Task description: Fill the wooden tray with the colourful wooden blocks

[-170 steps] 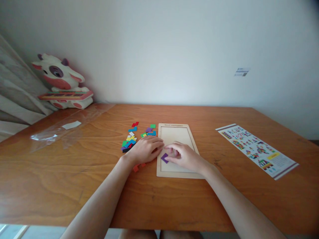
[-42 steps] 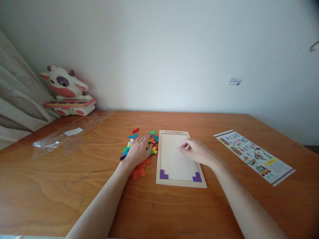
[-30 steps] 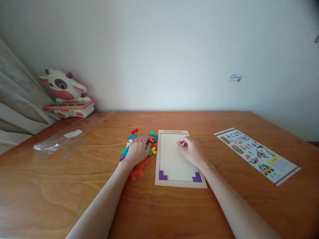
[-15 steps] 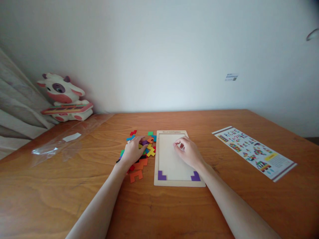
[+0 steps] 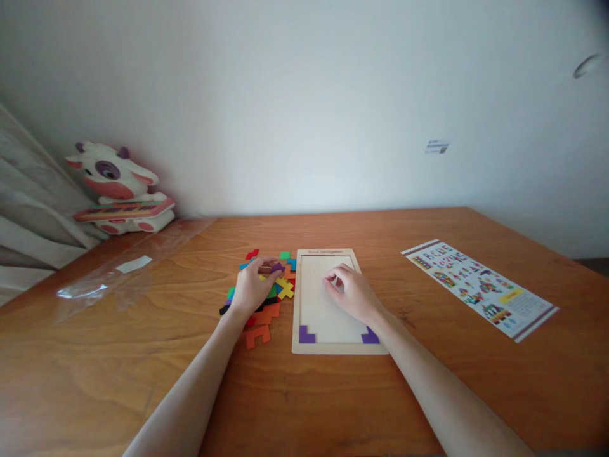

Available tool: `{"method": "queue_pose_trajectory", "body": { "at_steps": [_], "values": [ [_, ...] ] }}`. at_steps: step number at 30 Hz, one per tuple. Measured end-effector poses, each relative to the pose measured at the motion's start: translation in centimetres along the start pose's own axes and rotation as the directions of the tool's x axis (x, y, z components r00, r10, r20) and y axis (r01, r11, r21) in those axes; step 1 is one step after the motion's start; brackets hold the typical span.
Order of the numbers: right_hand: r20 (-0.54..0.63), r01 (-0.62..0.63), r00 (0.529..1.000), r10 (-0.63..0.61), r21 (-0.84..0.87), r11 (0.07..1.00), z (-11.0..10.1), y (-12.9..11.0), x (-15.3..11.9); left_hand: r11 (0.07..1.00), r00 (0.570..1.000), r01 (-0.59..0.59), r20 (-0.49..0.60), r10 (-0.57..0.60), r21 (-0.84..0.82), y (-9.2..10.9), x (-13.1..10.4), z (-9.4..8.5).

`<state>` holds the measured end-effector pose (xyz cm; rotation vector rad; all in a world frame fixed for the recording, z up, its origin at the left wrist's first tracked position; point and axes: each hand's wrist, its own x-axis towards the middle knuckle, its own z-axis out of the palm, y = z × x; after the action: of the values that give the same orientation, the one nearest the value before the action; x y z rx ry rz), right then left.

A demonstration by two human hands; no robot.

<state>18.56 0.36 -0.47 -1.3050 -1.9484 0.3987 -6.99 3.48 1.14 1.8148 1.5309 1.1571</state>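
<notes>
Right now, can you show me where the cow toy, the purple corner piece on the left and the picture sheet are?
cow toy (image 5: 111, 176): head view, on its face.
left purple corner piece (image 5: 307, 334): head view, on its middle.
picture sheet (image 5: 478, 285): head view, on its printed middle.

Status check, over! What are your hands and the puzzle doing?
Left hand pinching purple piece. Right hand over tray. Two purple corners placed.

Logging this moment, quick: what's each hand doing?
Left hand: pinching a purple piece over the pile.
Right hand: loosely curled over the tray; holding anything, cannot tell.
</notes>
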Motion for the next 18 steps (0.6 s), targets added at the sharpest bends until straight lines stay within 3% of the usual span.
{"method": "queue_pose_trajectory", "body": {
  "at_steps": [4, 8, 14, 16, 18],
  "values": [
    [0.047, -0.094, 0.995, 0.085, 0.241, 0.966, 0.2, -0.6, 0.1, 0.947, 0.994, 0.088, 0.09, -0.063, -0.309, 1.0, -0.5, 0.9],
    [0.116, -0.18, 0.983, 0.142, 0.473, 0.862, 0.4, -1.4, 0.1, 0.887, 0.982, 0.117, 0.185, -0.036, -0.448, 2.3, -1.4, 2.2],
    [0.141, -0.171, 0.984, 0.109, 0.573, 0.801, 0.4, -1.5, 0.3, 0.846, 0.962, 0.159, 0.274, -0.016, -0.509, 3.4, -2.3, 3.0],
    [0.088, -0.174, 0.985, 0.151, 0.565, 0.806, 0.2, -0.7, 0.6, 0.872, 0.963, 0.142, 0.267, -0.014, -0.467, 3.3, -2.3, 3.0],
    [-0.035, -0.18, 0.972, 0.23, 0.517, 0.837, -0.2, 0.6, 0.9, 0.905, 0.963, 0.125, 0.269, -0.013, -0.406, 3.0, -2.3, 3.0]
  ]
}}
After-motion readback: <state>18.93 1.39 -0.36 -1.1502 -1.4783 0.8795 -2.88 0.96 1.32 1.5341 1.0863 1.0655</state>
